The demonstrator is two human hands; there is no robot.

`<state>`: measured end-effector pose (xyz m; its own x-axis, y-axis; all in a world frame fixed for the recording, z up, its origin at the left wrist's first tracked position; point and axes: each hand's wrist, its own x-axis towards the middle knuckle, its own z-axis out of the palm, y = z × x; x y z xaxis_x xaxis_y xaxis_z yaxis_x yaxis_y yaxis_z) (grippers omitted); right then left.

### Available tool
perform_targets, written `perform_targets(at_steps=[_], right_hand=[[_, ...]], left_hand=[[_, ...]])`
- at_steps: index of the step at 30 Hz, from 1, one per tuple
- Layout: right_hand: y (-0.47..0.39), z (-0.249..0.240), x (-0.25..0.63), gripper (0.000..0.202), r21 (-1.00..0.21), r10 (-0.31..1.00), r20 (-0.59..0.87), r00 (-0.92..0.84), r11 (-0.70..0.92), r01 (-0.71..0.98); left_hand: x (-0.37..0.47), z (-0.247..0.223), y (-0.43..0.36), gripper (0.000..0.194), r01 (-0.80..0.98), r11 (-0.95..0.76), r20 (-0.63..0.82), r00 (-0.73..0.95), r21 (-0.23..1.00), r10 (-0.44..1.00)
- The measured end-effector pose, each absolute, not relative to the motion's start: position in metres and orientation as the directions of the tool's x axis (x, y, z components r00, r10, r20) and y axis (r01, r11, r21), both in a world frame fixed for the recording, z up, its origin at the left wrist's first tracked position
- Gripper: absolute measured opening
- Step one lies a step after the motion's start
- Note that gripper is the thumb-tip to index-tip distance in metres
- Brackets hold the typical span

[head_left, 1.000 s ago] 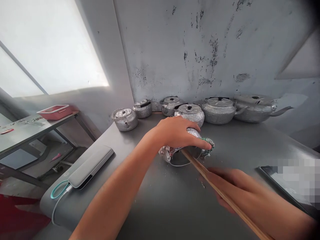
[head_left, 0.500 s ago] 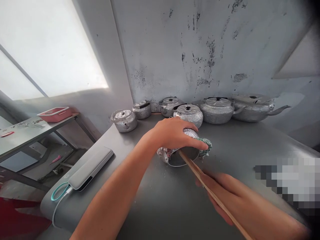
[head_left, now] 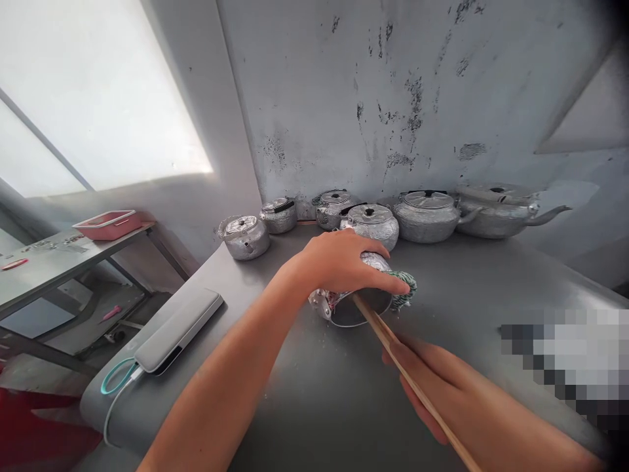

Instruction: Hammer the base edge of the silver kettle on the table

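Observation:
A small silver metal kettle (head_left: 376, 263) lies tipped on the table with its open mouth facing me. My left hand (head_left: 339, 259) is closed over its upper side, the thumb resting by a handle (head_left: 405, 288) wrapped in green and white cord. In my right hand (head_left: 435, 377) is a wooden stick (head_left: 381, 328), held along its length with the fingers wrapped round it. The stick's far end goes into the kettle's opening; its tip is hidden inside. Much of the kettle's body is covered by my left hand.
Several lidded silver kettles (head_left: 427, 219) stand along the wall at the back of the grey table (head_left: 304, 400). A grey power bank (head_left: 179, 331) with a cable lies at the left. A pink basket (head_left: 108, 226) sits on a side table. Something pixelated (head_left: 580, 354) is at the right.
My right hand and the near part of the stick have shifted slightly down and left. My left hand and the tipped kettle stay in place.

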<state>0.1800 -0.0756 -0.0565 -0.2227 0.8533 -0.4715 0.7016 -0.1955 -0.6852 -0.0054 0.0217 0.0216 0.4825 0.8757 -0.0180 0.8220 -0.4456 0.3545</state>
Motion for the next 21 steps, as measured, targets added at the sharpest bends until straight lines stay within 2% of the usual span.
perform_targets(at_steps=[4,8,12,18,21], right_hand=[[-0.075,-0.065,0.181,0.042,-0.691,0.846,-0.482,-0.228,-0.208,0.692],[-0.076,-0.072,0.181,0.047,-0.708,0.860,-0.441,-0.256,-0.159,0.688],[-0.077,-0.070,0.181,0.048,-0.689,0.846,-0.465,-0.259,-0.163,0.707],[-0.077,-0.064,0.181,0.037,-0.746,0.855,-0.439,-0.277,-0.174,0.643],[-0.077,-0.068,0.183,0.039,-0.749,0.870,-0.412,-0.270,-0.156,0.644]], left_hand=[[-0.006,0.021,0.022,0.071,0.821,-0.452,-0.008,0.485,0.349,0.874],[-0.006,0.021,0.022,0.070,0.811,-0.438,-0.021,0.483,0.389,0.875],[-0.006,0.021,0.022,0.069,0.809,-0.437,-0.009,0.479,0.394,0.878],[-0.006,0.021,0.021,0.069,0.805,-0.439,-0.008,0.482,0.398,0.876],[-0.006,0.021,0.021,0.069,0.808,-0.435,-0.019,0.481,0.398,0.876]])
